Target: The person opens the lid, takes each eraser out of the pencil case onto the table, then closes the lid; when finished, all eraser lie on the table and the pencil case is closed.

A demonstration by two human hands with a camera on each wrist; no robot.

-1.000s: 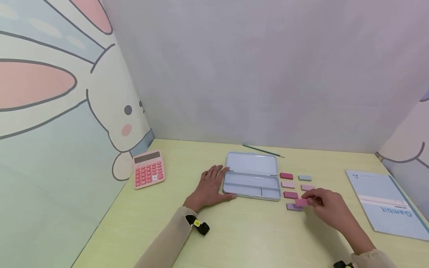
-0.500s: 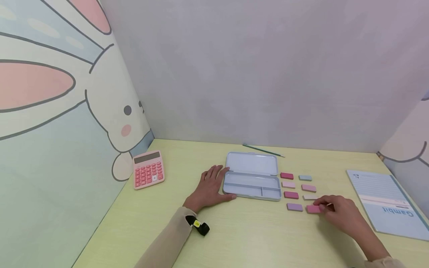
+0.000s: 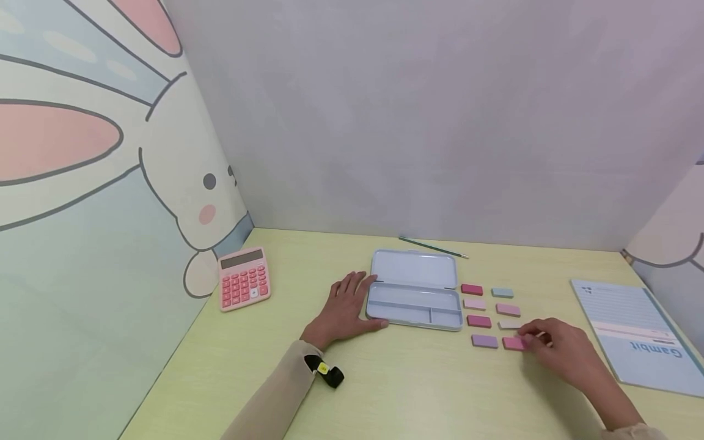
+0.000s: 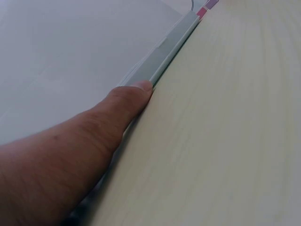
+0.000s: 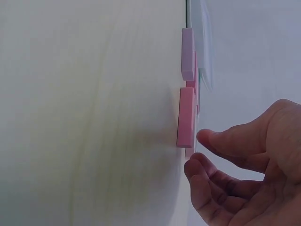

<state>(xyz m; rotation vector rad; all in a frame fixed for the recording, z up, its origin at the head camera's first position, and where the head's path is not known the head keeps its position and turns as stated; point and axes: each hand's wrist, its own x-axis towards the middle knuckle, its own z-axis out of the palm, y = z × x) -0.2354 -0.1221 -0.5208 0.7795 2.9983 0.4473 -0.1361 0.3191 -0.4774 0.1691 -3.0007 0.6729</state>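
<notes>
My left hand [image 3: 343,311] rests at the left end of a pale blue pencil box [image 3: 396,313], which lies with its lid folded back. Its thumb [image 4: 136,92] touches the box's near edge in the left wrist view. My right hand [image 3: 561,351] is at the right end of a pink rectangular block [image 3: 513,344]. In the right wrist view, thumb and fingers [image 5: 200,183] are loosely bent beside that block, apart from it, holding nothing. A purple block [image 3: 484,341] lies to its left and a whitish block [image 3: 508,325] just behind.
Two columns of blocks include a crimson one [image 3: 472,289] and a light blue one [image 3: 502,293]. Behind the box lies a dark green pencil [image 3: 434,247]. A pink calculator [image 3: 244,279] stands far left; a blue notepad [image 3: 638,342] lies right.
My right hand moved the pink block rightward and set it down beside the purple block, then let go of it. My left hand stayed on the box.
</notes>
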